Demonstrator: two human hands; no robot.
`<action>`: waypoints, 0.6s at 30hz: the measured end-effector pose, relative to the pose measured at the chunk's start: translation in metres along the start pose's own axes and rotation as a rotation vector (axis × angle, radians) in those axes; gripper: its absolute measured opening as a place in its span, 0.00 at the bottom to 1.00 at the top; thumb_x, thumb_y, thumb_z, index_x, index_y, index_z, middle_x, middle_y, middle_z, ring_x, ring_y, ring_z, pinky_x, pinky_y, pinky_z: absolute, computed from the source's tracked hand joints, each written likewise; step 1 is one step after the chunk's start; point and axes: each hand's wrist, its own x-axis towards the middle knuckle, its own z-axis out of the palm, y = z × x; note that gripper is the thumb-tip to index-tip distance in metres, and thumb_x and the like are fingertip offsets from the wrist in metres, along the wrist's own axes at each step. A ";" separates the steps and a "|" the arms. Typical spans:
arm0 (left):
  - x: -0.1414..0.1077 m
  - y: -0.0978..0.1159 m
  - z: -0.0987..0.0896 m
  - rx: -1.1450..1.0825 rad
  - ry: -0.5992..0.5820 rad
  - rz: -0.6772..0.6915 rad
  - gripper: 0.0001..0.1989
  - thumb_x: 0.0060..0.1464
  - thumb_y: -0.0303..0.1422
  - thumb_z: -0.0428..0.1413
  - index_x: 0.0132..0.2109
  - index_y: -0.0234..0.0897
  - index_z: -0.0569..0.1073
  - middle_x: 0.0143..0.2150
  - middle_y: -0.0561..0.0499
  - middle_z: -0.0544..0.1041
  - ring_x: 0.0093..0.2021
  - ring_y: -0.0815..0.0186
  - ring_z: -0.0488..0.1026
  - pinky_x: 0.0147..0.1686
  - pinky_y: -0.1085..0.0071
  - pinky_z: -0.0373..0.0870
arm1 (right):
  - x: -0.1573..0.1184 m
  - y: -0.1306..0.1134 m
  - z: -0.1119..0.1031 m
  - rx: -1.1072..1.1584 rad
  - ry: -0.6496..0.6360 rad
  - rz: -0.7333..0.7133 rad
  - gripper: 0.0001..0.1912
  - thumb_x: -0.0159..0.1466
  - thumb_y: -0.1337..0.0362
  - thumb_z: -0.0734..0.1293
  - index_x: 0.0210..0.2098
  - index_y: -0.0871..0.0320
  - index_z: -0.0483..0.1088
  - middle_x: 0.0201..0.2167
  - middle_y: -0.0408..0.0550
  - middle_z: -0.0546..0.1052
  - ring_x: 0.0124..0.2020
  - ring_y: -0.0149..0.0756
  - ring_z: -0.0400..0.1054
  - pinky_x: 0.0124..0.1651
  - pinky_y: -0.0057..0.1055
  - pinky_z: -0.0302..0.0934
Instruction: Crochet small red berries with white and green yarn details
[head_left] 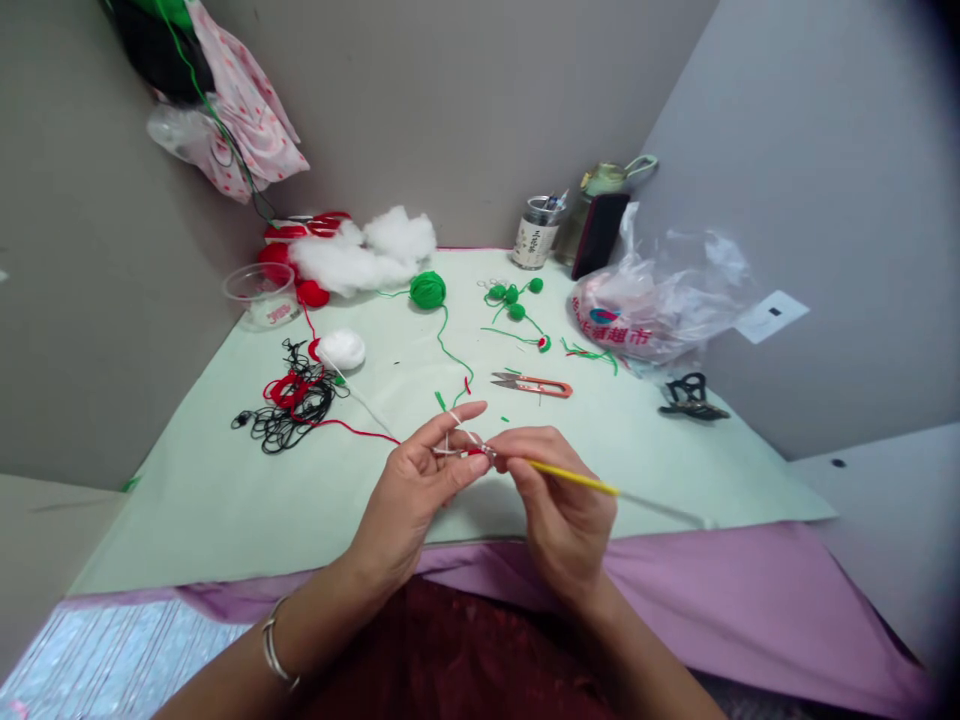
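Observation:
Between the fingertips of my left hand (420, 480) is a small red and white crochet piece (474, 453), mostly covered by the fingers. White yarn runs around the raised index finger of that hand. My right hand (566, 500) is closed on a crochet hook (574, 476) with a yellow grip, its tip meeting the crochet piece. White yarn trails back to a white yarn ball (343, 350), and a red strand (349, 431) leads left. Just beyond my hands lie orange-handled thread snips (532, 384).
Tangled black cord (289, 425) lies left, near a clear plastic tub (262, 297). White stuffing (360, 255) and a green yarn ball (428, 290) are behind. Small green crocheted balls (516, 312), a pen tin (536, 235), a phone (601, 235), a plastic bag (660, 300) and a black claw clip (694, 397) stand right.

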 end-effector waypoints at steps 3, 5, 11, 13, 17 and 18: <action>0.002 -0.002 -0.002 -0.106 -0.034 -0.104 0.22 0.52 0.34 0.73 0.55 0.41 0.85 0.29 0.58 0.73 0.24 0.77 0.57 0.37 0.77 0.68 | -0.006 0.000 -0.003 -0.224 -0.030 -0.177 0.18 0.69 0.73 0.70 0.53 0.47 0.81 0.45 0.50 0.83 0.44 0.41 0.78 0.43 0.37 0.74; 0.004 -0.001 -0.004 -0.217 -0.065 -0.192 0.19 0.52 0.34 0.73 0.52 0.37 0.86 0.21 0.62 0.63 0.22 0.78 0.52 0.42 0.75 0.72 | -0.005 0.000 -0.006 -0.196 0.008 -0.145 0.17 0.70 0.73 0.69 0.52 0.47 0.81 0.43 0.50 0.83 0.43 0.40 0.78 0.43 0.37 0.74; 0.005 0.002 -0.003 -0.122 0.003 -0.048 0.18 0.50 0.31 0.74 0.50 0.42 0.86 0.32 0.57 0.74 0.29 0.75 0.65 0.41 0.76 0.70 | 0.006 -0.001 -0.005 0.221 0.058 0.159 0.10 0.73 0.67 0.67 0.42 0.50 0.82 0.35 0.46 0.80 0.36 0.36 0.74 0.39 0.35 0.70; 0.004 0.000 -0.002 -0.015 -0.007 -0.004 0.18 0.53 0.32 0.73 0.52 0.45 0.86 0.35 0.55 0.76 0.33 0.73 0.67 0.35 0.78 0.65 | 0.007 0.001 -0.003 0.249 0.026 0.185 0.08 0.73 0.66 0.69 0.42 0.50 0.82 0.36 0.46 0.82 0.37 0.36 0.74 0.40 0.35 0.70; 0.001 -0.001 -0.005 0.066 -0.036 0.013 0.15 0.57 0.34 0.70 0.52 0.47 0.86 0.39 0.53 0.78 0.34 0.72 0.67 0.33 0.77 0.62 | 0.004 0.007 -0.005 0.378 0.044 0.321 0.09 0.74 0.63 0.67 0.42 0.51 0.82 0.36 0.44 0.82 0.33 0.33 0.74 0.39 0.32 0.70; 0.001 -0.002 -0.006 0.074 -0.038 0.017 0.15 0.57 0.34 0.69 0.52 0.48 0.86 0.40 0.53 0.78 0.34 0.72 0.66 0.34 0.76 0.62 | 0.003 0.008 -0.006 0.420 0.042 0.353 0.09 0.75 0.62 0.67 0.42 0.51 0.81 0.36 0.44 0.82 0.33 0.32 0.74 0.39 0.32 0.70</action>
